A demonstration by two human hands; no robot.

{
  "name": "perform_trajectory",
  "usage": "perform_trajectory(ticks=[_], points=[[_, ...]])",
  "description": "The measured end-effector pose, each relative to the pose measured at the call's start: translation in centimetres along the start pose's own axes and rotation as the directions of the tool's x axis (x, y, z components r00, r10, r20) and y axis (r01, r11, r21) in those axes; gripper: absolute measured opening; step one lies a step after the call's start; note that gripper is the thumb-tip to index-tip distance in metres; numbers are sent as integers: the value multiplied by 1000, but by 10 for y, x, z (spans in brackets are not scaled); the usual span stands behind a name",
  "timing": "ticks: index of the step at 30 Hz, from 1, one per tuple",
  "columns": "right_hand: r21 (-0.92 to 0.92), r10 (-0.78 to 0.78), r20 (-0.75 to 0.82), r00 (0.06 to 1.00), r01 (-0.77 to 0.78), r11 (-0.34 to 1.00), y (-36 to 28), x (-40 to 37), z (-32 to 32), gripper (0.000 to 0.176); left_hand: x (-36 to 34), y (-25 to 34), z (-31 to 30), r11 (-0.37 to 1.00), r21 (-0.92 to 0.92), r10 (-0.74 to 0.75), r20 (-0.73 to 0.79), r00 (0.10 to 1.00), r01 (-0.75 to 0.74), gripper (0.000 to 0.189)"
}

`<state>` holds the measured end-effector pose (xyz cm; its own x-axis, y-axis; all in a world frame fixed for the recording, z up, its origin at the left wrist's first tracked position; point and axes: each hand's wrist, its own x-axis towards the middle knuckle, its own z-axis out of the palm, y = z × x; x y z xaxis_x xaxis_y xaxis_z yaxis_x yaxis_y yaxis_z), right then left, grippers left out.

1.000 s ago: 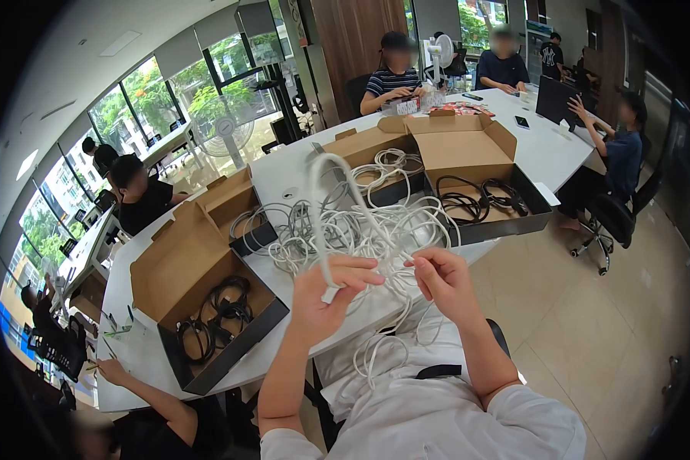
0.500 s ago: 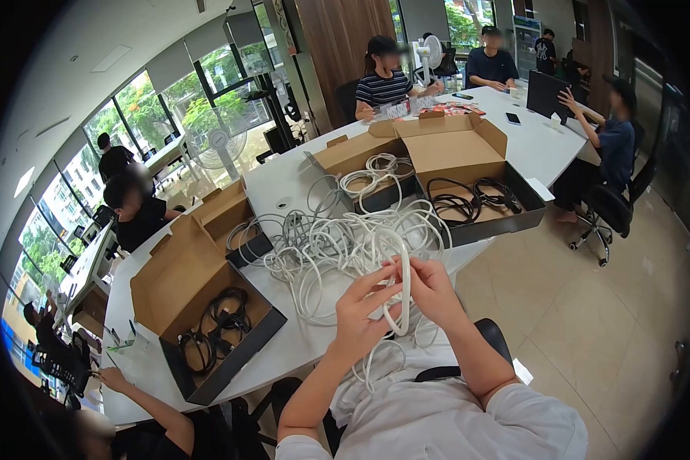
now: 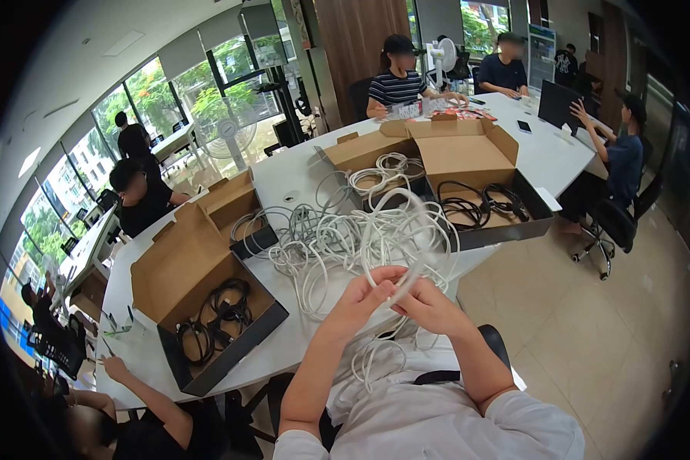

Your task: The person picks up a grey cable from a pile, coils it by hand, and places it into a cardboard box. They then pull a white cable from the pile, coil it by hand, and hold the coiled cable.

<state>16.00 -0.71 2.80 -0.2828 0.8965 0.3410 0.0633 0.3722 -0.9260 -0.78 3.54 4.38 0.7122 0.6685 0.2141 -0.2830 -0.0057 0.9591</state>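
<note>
Where half a second ago the white cable (image 3: 366,244) made a tight oval between the hands, it now arcs in a wider loop above them. The white bench (image 3: 284,180) carries a cable tangle (image 3: 314,245) and open cardboard boxes (image 3: 184,264), with windows (image 3: 169,100) behind. The fingers (image 3: 383,277) of the left hand (image 3: 358,299) and the right hand (image 3: 431,307) pinch the loop's base.

Just one view here, head-worn, wide fisheye, looking forward and down over the close-up hands, across the tabletop (image 3: 299,188), toward the far windows.
</note>
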Motion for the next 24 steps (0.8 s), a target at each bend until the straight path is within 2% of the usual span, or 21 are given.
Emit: perform_trajectory(ticks=[1,2,4,5,7,9,11,12,14,15,16,18,19,20,22,24], points=[[-40,-75,-12,997,75,996,2,1,-1,39,3,0,0,998,-44,-33,12,999,33,50],[-80,-152,-21,988,149,986,3,2,-2,40,6,-2,2,985,-172,-18,11,1000,20,55],[34,-77,-28,997,78,996,-5,4,-2,40,8,-18,-8,948,-317,19,29,999,-9,54],[184,76,-7,997,-73,980,-15,2,-2,39,8,-25,-13,922,-388,35,36,999,-18,54],[328,226,123,966,-254,910,-15,-2,-6,36,9,-25,-16,851,-508,160,8,987,-134,48],[324,215,303,929,-312,893,-3,-4,-19,33,13,-21,-24,752,-626,257,-13,966,-209,42],[326,165,259,952,-247,913,-3,-7,-14,30,14,-12,-38,631,-738,330,-22,944,-238,37],[328,137,237,962,-212,921,-7,-8,-11,28,10,-5,-36,704,-658,246,-128,961,-268,31],[-25,107,120,987,-105,994,-11,-14,-6,18,3,2,-34,663,-684,207,-224,952,-305,24],[-212,58,63,996,-44,976,-12,-12,-7,14,4,10,-35,646,-690,199,-261,945,-326,21],[-386,-47,0,999,43,921,-8,-11,-10,11,1,21,-31,669,-644,143,-379,914,-371,13],[-697,-259,-75,963,135,704,-4,-17,-16,15,-2,26,-46,684,-564,264,-400,878,-463,14],[-727,-310,-159,937,102,679,-4,-19,-17,16,-6,27,-49,683,-532,309,-411,858,-500,14],[-752,-357,-239,903,60,656,-7,-20,-18,18,-10,26,-50,734,-460,264,-485,834,-500,18],[-818,-454,-375,808,-58,572,-13,-21,-18,24,-17,27,-42,850,-332,217,-487,846,-409,21],[-603,-151,-585,797,-303,738,-18,-24,-19,27,-12,25,-38,935,-146,219,-483,848,-324,26]])
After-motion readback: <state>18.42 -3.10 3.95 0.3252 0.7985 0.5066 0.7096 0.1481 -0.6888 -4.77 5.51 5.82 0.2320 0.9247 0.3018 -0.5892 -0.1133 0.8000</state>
